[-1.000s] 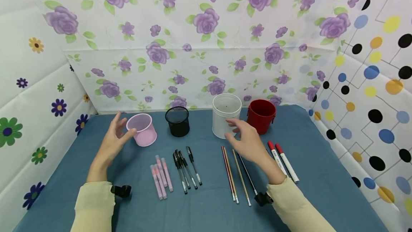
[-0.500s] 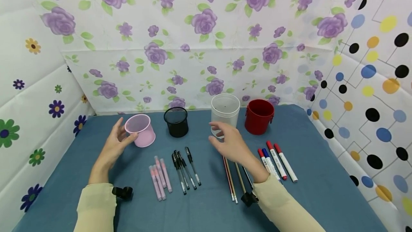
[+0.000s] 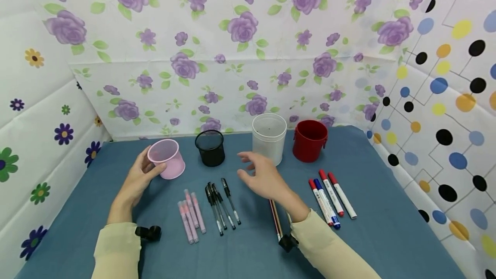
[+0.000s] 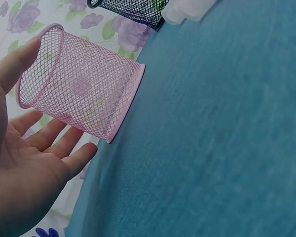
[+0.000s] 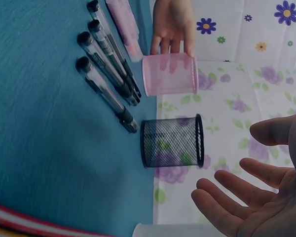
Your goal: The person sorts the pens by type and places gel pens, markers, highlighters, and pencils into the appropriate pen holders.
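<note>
A pink mesh pen holder [image 3: 173, 166] stands upright at the left of the table. My left hand [image 3: 135, 180] is beside it, thumb at the rim and fingers on the far side. In the left wrist view the thumb meets the rim of the pink holder [image 4: 84, 84], while the loosely spread fingers [image 4: 64, 143] lie below its wall; firm contact cannot be told. My right hand [image 3: 265, 178] hangs over the table with nothing in it, fingers slightly bent and apart. It is in front of a white pen holder [image 3: 267, 139], near a black mesh pen holder [image 3: 211, 152].
A red pen holder [image 3: 309, 143] stands at the back right. In front lie pink highlighters [image 3: 190, 218], black-capped pens [image 3: 218, 206], pencils [image 3: 276, 218] partly under my right arm, and markers [image 3: 329, 197] with red and blue caps. Patterned cloth [image 3: 209, 63] closes the back and sides.
My right hand has moved left, from over the white holder toward the middle, uncovering the markers. My left hand has come closer around the pink holder. The head view has shifted slightly.
</note>
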A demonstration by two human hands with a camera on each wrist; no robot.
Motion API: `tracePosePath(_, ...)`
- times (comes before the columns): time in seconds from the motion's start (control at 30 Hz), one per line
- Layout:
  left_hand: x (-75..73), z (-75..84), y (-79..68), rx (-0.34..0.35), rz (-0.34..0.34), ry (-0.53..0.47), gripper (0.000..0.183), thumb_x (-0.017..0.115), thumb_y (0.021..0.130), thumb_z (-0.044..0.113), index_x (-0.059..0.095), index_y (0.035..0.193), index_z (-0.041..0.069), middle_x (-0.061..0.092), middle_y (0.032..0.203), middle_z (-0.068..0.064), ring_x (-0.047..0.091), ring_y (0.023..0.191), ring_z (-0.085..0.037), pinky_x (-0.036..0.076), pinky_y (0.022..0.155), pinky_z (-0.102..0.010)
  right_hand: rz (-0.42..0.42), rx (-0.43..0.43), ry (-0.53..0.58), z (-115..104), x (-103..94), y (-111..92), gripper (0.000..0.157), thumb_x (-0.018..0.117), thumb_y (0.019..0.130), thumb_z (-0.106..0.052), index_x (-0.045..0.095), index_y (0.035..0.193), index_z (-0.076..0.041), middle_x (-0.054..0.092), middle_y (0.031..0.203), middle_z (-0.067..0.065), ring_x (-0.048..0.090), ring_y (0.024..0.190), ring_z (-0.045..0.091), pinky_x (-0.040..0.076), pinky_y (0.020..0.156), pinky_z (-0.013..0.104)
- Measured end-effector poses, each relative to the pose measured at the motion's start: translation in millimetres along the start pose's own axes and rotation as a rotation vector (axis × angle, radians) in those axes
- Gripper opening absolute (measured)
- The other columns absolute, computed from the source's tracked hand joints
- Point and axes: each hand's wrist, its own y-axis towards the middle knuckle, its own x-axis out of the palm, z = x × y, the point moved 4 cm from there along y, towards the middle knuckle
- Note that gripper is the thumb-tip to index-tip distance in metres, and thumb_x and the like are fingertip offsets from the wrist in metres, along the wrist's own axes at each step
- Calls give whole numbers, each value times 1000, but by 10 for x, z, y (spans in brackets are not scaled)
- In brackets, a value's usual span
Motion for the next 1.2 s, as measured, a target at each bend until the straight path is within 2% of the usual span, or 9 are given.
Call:
tracePosePath(0.17,-11,-55,-14,-6,8,-3,97,72,104,32,5,173,17,22,173,-24,24,158,-44,22,124,-67,-21,-14,-7,-57,99,31,46,68,104,-18,60,149,-11,67,138,13,69,115,34,59,93,48)
tracePosePath(0.27,-22,-80,-21,-7,11,15,94,71,105,34,9,173,16,26,172,-23,27,157,-43,28,124,-61,-34,-10,-4,-80,142,46,46,68,105,-19,60,149,-11,66,140,12,69,116,33,59,93,47)
tracePosePath(0.33,-34,-94,-30,-8,15,28,92,71,105,35,11,172,16,28,171,-22,30,156,-42,35,123,-47,-43,-9,0,-94,167,53,46,67,105,-20,60,150,-12,66,140,12,69,117,33,59,93,48)
tracePosePath(0.43,-48,-114,-33,0,19,37,91,71,105,35,13,172,15,32,169,-22,33,154,-41,43,109,-21,-51,-1,8,-110,198,57,47,67,105,-20,59,150,-13,66,140,12,69,117,34,59,93,48)
tracePosePath(0.53,-46,-128,-23,21,14,24,90,71,105,32,14,172,14,33,168,-24,34,153,-42,43,95,-9,-57,5,11,-122,232,61,47,67,105,-20,59,151,-14,67,139,11,69,116,33,59,92,47)
tracePosePath(0.8,-31,-130,14,66,7,20,90,73,104,28,15,171,12,35,166,-25,35,152,-43,43,94,-8,-89,-2,-11,-171,353,95,46,66,105,-21,59,150,-15,68,136,12,71,112,30,60,89,44)
tracePosePath(0.9,-30,-137,43,77,1,31,90,73,104,28,15,171,11,35,166,-26,35,152,-44,43,94,-8,-114,-16,-11,-222,410,109,44,67,105,-21,61,148,-16,71,130,10,73,108,26,61,86,39)
tracePosePath(1.07,-18,-149,82,76,-6,43,89,73,104,29,17,171,12,35,166,-25,36,152,-43,44,95,-11,-172,-37,-35,-300,555,129,35,68,105,-22,68,140,-18,75,115,2,71,91,10,57,73,26)
tracePosePath(1.2,-12,-163,87,68,-7,45,89,73,104,30,18,171,12,36,166,-24,35,153,-43,44,96,-12,-204,-80,-59,-390,693,140,26,70,104,-19,74,129,-15,75,104,0,63,75,2,52,67,23)
